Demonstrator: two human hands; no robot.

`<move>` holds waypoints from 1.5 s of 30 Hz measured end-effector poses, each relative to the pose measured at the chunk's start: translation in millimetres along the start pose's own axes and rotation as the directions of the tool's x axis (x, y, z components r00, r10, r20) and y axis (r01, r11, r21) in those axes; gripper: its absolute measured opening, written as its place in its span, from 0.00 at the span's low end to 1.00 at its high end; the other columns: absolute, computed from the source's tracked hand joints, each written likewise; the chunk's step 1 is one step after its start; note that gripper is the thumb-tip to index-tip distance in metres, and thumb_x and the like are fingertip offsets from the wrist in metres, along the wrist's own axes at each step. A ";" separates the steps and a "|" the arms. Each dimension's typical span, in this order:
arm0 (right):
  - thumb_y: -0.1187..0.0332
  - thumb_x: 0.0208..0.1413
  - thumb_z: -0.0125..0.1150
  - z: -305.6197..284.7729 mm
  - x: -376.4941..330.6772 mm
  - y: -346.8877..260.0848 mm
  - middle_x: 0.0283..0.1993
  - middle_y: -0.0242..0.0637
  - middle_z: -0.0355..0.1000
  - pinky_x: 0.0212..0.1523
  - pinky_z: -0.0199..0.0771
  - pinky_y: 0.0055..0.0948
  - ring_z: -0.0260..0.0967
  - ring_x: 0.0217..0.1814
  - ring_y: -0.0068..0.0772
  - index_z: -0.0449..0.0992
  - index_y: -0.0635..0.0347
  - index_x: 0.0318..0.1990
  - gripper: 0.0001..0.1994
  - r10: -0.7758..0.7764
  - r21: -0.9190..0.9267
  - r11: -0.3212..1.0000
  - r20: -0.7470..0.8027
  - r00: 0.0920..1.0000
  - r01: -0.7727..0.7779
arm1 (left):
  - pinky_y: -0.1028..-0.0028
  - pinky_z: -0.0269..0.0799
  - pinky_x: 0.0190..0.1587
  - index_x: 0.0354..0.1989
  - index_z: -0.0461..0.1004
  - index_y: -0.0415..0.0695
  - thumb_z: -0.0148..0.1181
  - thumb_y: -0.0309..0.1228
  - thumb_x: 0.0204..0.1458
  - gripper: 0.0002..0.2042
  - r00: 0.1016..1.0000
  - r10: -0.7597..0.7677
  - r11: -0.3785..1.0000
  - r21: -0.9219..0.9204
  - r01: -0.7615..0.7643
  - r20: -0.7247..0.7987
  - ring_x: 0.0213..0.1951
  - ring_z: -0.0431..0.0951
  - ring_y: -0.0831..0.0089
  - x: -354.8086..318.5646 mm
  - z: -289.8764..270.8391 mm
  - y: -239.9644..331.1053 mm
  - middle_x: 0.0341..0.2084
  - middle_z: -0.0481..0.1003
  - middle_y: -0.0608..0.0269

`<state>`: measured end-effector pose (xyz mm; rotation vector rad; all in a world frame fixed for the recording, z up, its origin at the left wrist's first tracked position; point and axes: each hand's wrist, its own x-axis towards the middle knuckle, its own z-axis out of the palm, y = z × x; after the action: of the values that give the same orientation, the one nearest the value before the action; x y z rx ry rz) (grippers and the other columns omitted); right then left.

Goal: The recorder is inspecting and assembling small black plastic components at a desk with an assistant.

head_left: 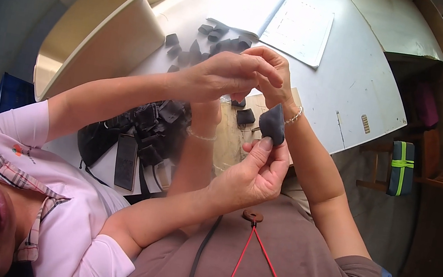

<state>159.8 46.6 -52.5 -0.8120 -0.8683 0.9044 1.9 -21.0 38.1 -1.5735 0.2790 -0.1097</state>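
Where my right hand [280, 66] hovers: above the far end of the pale wooden board [229, 150], fingers bent and half closed, against or just beside the co-worker's far hand [217, 77]; I cannot tell whether my fingertips pinch anything.
Left hand: my left hand [209, 114] is over the left edge of the board, mostly covered by the co-worker's forearm, so I cannot tell how open it is or what it has hold of.
Co-worker's near hand: the co-worker's near hand [263, 168] grips a folded dark piece [273, 124] between thumb and fingers, over the right side of the board.
Small dark piece: the small dark piece [245, 117] lies on the board, toward its far end, below my right hand.
Pendant: a round brown pendant [253, 216] on a red cord rests on my shirt, on the near side of the board.
Black heap: the black heap [160, 123] sits left of the board, and a phone [126, 161] lies farther left, on its near side.
Loose pieces: many loose dark pieces [195, 52] are scattered on the white table [344, 94], beyond the board to the left.
Booklet: an open booklet [297, 28] lies well beyond the board.
Bin: a beige bin [94, 25] stands well left of the board.
Box: a dark box [401, 167] with a green strap is well right of it.
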 end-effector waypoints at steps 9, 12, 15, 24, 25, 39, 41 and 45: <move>0.69 0.50 0.60 -39.6 -14.6 -6.1 0.17 0.24 0.65 0.12 0.50 0.12 0.54 0.14 0.10 0.75 0.62 0.30 0.05 0.173 -0.077 0.976 -0.303 0.937 -0.205 | 0.77 0.69 0.41 0.39 0.74 0.38 0.59 0.29 0.49 0.10 0.983 -0.181 -0.933 -0.315 -0.176 -0.013 0.38 0.72 0.75 0.4 137.1 -8.9 0.37 0.72 0.60; 0.69 0.49 0.61 -68.1 -14.9 -2.6 0.16 0.23 0.62 0.11 0.49 0.13 0.52 0.13 0.10 0.75 0.61 0.28 0.06 0.249 -0.142 0.931 -0.422 0.872 -0.335 | 0.77 0.68 0.35 0.35 0.74 0.39 0.59 0.27 0.49 0.07 0.977 -0.213 -0.933 -0.297 -0.203 0.001 0.32 0.72 0.77 1.9 138.0 4.1 0.30 0.74 0.64; 0.68 0.46 0.62 -91.8 -7.4 8.8 0.16 0.25 0.64 0.12 0.52 0.15 0.54 0.14 0.13 0.76 0.62 0.26 0.07 0.268 -0.249 0.872 -0.477 0.837 -0.422 | 0.78 0.66 0.31 0.31 0.73 0.39 0.59 0.23 0.48 0.03 0.951 -0.309 -0.895 -0.345 -0.283 0.021 0.28 0.72 0.78 0.6 137.8 5.0 0.25 0.74 0.66; 0.60 0.42 0.64 -133.2 3.9 20.8 0.25 0.41 0.74 0.31 0.70 0.25 0.72 0.28 0.31 0.78 0.64 0.31 0.15 0.162 -0.704 0.431 -0.554 0.817 -0.564 | 0.78 0.70 0.30 0.33 0.74 0.39 0.58 0.22 0.47 0.05 0.950 -0.302 -0.894 -0.368 -0.256 0.073 0.27 0.73 0.79 -5.8 143.6 6.3 0.29 0.75 0.63; 0.60 0.42 0.64 -135.2 0.1 18.8 0.25 0.41 0.74 0.31 0.70 0.25 0.72 0.28 0.31 0.78 0.64 0.31 0.15 0.164 -0.705 0.431 -0.553 0.817 -0.564 | 0.78 0.70 0.30 0.33 0.74 0.38 0.58 0.22 0.47 0.05 0.972 -0.226 -0.927 -0.321 -0.196 0.061 0.27 0.73 0.79 -5.1 143.3 5.5 0.30 0.75 0.62; 0.69 0.51 0.59 -95.2 -78.3 -16.2 0.22 0.25 0.67 0.24 0.60 0.15 0.60 0.23 0.13 0.73 0.64 0.41 0.11 0.190 -0.465 0.776 -0.473 0.860 -0.427 | 0.78 0.67 0.32 0.30 0.79 0.41 0.62 0.26 0.43 0.06 0.967 -0.235 -0.960 -0.180 -0.215 0.096 0.29 0.71 0.76 -3.0 139.3 12.6 0.24 0.72 0.64; 0.70 0.52 0.58 -90.8 -81.0 -20.6 0.22 0.23 0.65 0.22 0.58 0.13 0.57 0.22 0.10 0.73 0.64 0.40 0.10 0.211 -0.428 0.812 -0.420 0.883 -0.397 | 0.78 0.67 0.32 0.30 0.79 0.40 0.62 0.26 0.43 0.06 0.957 -0.275 -0.951 -0.170 -0.256 0.097 0.29 0.71 0.76 -0.8 137.6 18.9 0.24 0.72 0.64; 0.70 0.52 0.57 -77.1 -84.6 -38.1 0.21 0.22 0.65 0.18 0.55 0.12 0.56 0.19 0.09 0.74 0.63 0.39 0.08 0.231 -0.385 0.836 -0.399 0.887 -0.391 | 0.78 0.67 0.32 0.31 0.79 0.40 0.62 0.26 0.43 0.06 0.962 -0.252 -0.960 -0.156 -0.234 0.108 0.29 0.70 0.77 -0.7 135.0 22.1 0.23 0.72 0.64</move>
<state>210.2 -60.6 -74.8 -1.5155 -0.6535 0.8175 31.7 110.2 12.7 -4.5586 0.6048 -0.0672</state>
